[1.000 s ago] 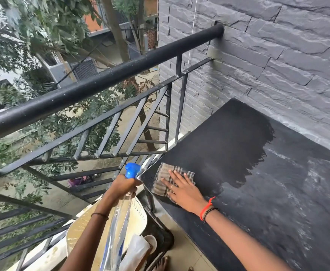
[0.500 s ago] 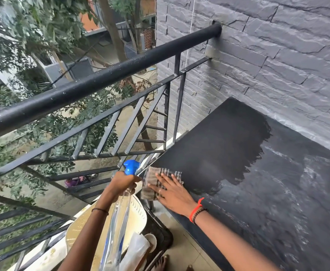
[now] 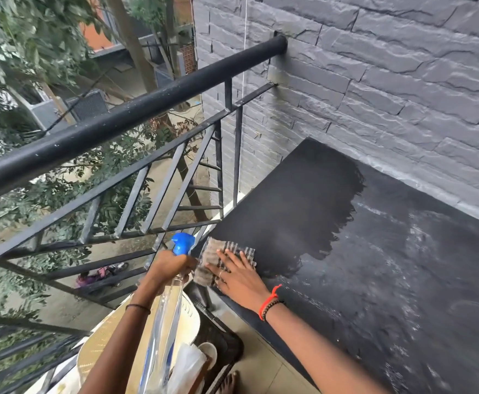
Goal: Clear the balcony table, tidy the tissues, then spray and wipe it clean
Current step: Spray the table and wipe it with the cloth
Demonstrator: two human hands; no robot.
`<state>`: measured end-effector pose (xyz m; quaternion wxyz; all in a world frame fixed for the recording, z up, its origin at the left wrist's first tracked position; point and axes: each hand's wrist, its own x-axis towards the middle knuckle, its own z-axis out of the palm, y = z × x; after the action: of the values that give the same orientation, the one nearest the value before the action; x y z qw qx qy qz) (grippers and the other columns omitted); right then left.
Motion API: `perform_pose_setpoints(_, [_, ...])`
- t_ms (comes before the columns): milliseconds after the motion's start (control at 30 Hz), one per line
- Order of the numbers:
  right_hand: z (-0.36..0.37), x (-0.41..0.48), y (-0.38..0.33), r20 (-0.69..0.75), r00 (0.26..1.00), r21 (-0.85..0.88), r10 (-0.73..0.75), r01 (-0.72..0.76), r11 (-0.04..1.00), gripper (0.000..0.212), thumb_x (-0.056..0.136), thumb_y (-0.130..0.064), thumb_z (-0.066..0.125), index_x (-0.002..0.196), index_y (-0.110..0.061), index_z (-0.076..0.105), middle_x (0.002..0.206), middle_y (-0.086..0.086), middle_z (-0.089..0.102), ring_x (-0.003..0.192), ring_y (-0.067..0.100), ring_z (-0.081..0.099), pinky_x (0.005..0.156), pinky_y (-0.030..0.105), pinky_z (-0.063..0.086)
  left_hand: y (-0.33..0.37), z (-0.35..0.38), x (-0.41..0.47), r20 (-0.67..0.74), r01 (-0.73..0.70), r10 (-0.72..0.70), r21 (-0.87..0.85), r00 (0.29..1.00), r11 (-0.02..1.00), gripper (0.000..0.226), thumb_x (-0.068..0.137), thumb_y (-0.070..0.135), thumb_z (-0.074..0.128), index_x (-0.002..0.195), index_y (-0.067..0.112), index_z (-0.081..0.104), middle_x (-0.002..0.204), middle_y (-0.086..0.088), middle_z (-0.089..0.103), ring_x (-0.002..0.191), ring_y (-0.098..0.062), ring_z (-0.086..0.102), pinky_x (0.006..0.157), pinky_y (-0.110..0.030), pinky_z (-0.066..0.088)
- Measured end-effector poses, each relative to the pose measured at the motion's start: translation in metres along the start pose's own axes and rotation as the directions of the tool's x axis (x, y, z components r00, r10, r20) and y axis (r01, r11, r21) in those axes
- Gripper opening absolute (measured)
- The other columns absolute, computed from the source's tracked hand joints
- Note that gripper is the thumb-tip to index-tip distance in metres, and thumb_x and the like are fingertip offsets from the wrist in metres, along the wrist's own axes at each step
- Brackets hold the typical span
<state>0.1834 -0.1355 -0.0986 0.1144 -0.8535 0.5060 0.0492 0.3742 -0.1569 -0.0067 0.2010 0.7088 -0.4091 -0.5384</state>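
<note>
Wiping hand: the right hand (image 3: 238, 277) is laid flat on the cloth (image 3: 208, 258), fingers straight and spread, nothing gripped, just pressed down
Cloth: a checked brown-and-pale rag, kept on the table corner closest to the railing, its left edge right at the table's rim
Wrist: a red thread and a dark bead bracelet (image 3: 269, 304) are worn on the right wrist
Other hand: the left hand (image 3: 170, 265) is wrapped round the neck of the spray bottle (image 3: 164, 322), fingers curled tight on it, just beside the cloth
Bottle: clear body, blue spray head on top, held off the table edge, over the chair
Table: the black table (image 3: 374, 265) is set against the wall; an even darker patch is seen on the railing side, whitish streaks and smears on the rest
Chair: a cream plastic chair (image 3: 99, 345) is parked below the left arm
Railing: a black metal railing (image 3: 119, 123) is run along the left, fixed into the grey stone wall (image 3: 374, 81)
</note>
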Motion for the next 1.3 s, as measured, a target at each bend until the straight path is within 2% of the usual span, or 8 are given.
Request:
perform_pose_setpoints(67, [0.004,-0.023,0.006,-0.028,0.999,0.019,-0.031,0.032,0.999,0.052,0.096,-0.04,0.022,0.148,-0.034,0.019,0.159,0.005,0.008,0.147,0.025,0.006,0.118,0.05,0.0,0.005,0.006,-0.003,0.007,-0.001,0.001,0.007,1.0,1.0,0.018,0.058,0.019,0.068,0.061,0.003,0.059,0.053,-0.009,0.055,0.047,-0.021,0.05,0.052,-0.027,0.04])
perform_pose_setpoints(133, [0.012,-0.047,0.019,-0.048,0.999,0.02,-0.012,0.013,1.0,0.053,0.093,-0.042,0.022,0.146,-0.035,0.023,0.156,0.005,0.02,0.144,0.025,0.018,0.115,0.054,0.012,0.008,0.014,-0.004,0.02,-0.007,0.007,0.009,1.0,1.0,0.019,0.07,0.012,0.07,0.06,0.005,0.056,0.051,-0.007,0.053,0.042,-0.019,0.048,0.05,-0.025,0.04])
perform_pose_setpoints(267, [0.012,-0.079,0.065,-0.112,0.962,0.047,0.247,-0.243,0.969,0.051,0.087,-0.041,0.032,0.136,-0.037,0.046,0.146,0.003,0.043,0.132,0.022,0.045,0.107,0.046,0.033,0.008,0.034,-0.007,0.03,-0.005,0.004,0.032,1.0,0.999,0.015,0.079,0.002,0.064,0.067,0.001,0.056,0.054,-0.009,0.052,0.036,-0.014,0.047,0.038,-0.018,0.039])
perform_pose_setpoints(433, [-0.001,-0.087,0.12,-0.021,0.883,0.071,0.47,-0.467,0.881,0.053,0.099,-0.035,0.029,0.149,-0.038,0.012,0.16,0.002,0.006,0.147,0.02,0.007,0.12,0.039,0.004,0.001,0.066,-0.022,0.093,0.012,-0.018,0.064,0.996,0.998,0.018,0.08,0.0,0.064,0.066,0.003,0.053,0.049,-0.007,0.049,0.034,-0.013,0.044,0.036,-0.018,0.037])
perform_pose_setpoints(733, [-0.006,-0.085,0.122,0.039,0.892,0.094,0.45,-0.452,0.887,0.054,0.1,-0.035,0.032,0.15,-0.037,0.011,0.16,0.005,0.003,0.147,0.022,0.005,0.119,0.044,0.007,-0.016,0.114,-0.052,0.216,-0.037,-0.012,0.225,0.976,0.974,0.03,0.052,0.037,0.065,0.055,0.008,0.061,0.049,-0.005,0.06,0.049,-0.021,0.055,0.068,-0.039,0.053])
perform_pose_setpoints(900, [-0.009,-0.084,0.127,0.113,0.894,0.109,0.433,-0.444,0.889,0.053,0.102,-0.034,0.028,0.15,-0.038,0.007,0.16,0.004,-0.003,0.147,0.024,0.0,0.119,0.044,0.004,-0.012,0.134,-0.078,0.282,-0.073,-0.018,0.31,0.959,0.948,0.028,0.062,0.034,0.063,0.044,0.014,0.056,0.041,0.001,0.056,0.053,-0.018,0.053,0.068,-0.029,0.048])
perform_pose_setpoints(1200, [-0.014,-0.085,0.133,0.183,0.899,0.13,0.398,-0.423,0.897,0.053,0.102,-0.033,0.026,0.149,-0.039,0.003,0.159,0.004,-0.009,0.147,0.025,-0.004,0.119,0.045,0.003,-0.02,0.147,-0.091,0.361,-0.132,-0.007,0.358,0.933,0.924,0.03,0.08,0.019,0.06,0.051,0.014,0.054,0.035,0.009,0.051,0.041,-0.004,0.046,0.053,-0.011,0.04])
perform_pose_setpoints(1300, [-0.016,-0.088,0.127,0.18,0.893,0.139,0.413,-0.438,0.888,0.053,0.102,-0.031,0.027,0.149,-0.038,0.005,0.159,0.005,-0.007,0.147,0.025,-0.003,0.119,0.046,0.004,-0.019,0.141,-0.088,0.32,-0.14,0.034,0.315,0.947,0.939,0.026,0.078,0.019,0.064,0.055,0.011,0.056,0.04,0.006,0.055,0.044,-0.01,0.051,0.059,-0.019,0.046])
